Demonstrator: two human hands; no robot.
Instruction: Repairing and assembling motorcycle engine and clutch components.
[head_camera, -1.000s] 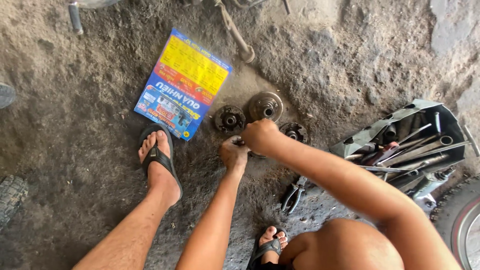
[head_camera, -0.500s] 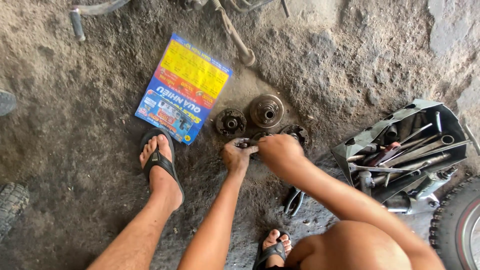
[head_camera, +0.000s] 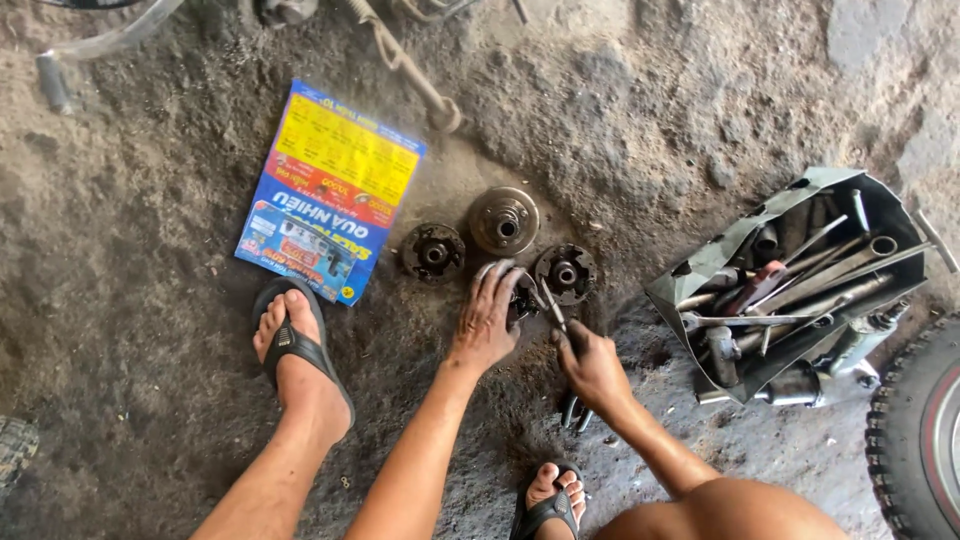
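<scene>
On the rough, dusty dirt floor (head_camera: 150, 330), the left hand (head_camera: 487, 322) lies with fingers spread over a small dark greasy metal part (head_camera: 522, 297), while the right hand (head_camera: 592, 368) has its fingers wrapped round a slim metal hand tool (head_camera: 553, 305) whose tip meets that part. Three round, grimy metal hubs (head_camera: 503, 220) lie just beyond, beside one glossy blue-and-yellow printed sheet (head_camera: 330, 190). One dented grey metal box (head_camera: 800, 275) at the right holds many steel wrenches.

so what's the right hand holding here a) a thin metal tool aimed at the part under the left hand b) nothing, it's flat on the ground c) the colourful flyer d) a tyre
a: the right hand grips a thin metal tool whose tip reaches the dark round part that the left hand steadies on the dirt ground; the colourful flyer lies apart, untouched.
</scene>
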